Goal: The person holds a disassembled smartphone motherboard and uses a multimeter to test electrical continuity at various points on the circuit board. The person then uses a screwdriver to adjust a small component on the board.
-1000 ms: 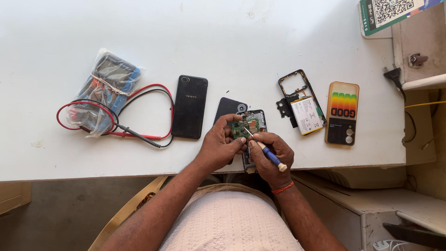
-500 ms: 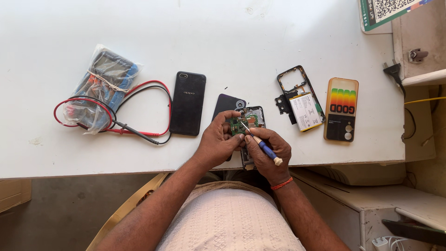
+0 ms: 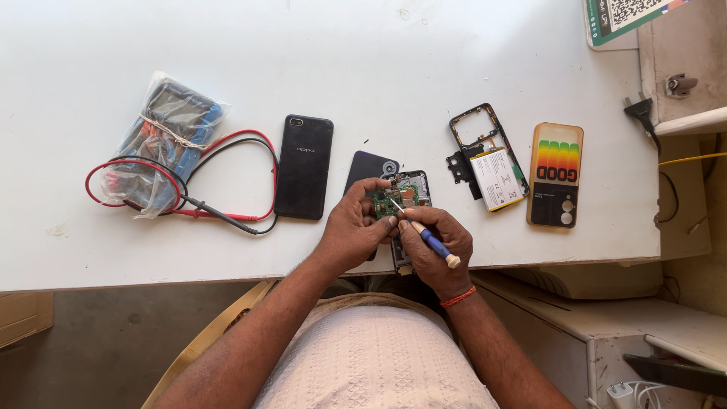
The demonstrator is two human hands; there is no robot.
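My left hand (image 3: 357, 227) pinches a small green circuit board (image 3: 389, 203) over an opened dark phone body (image 3: 409, 193) at the table's front edge. My right hand (image 3: 435, 246) grips a blue-handled screwdriver (image 3: 430, 242), its thin tip resting on the board. A dark back cover (image 3: 369, 165) lies partly under my left hand.
On the white table (image 3: 379, 76) lie a black phone (image 3: 304, 167), a plastic-wrapped multimeter (image 3: 168, 136) with red and black leads (image 3: 227, 216), a phone frame with a battery (image 3: 492, 170) and a colourful phone case (image 3: 556, 174). A beige cabinet (image 3: 685, 60) stands at the right.
The hands stay on the circuit board with only slight shifts of the screwdriver. The view has drifted a little.
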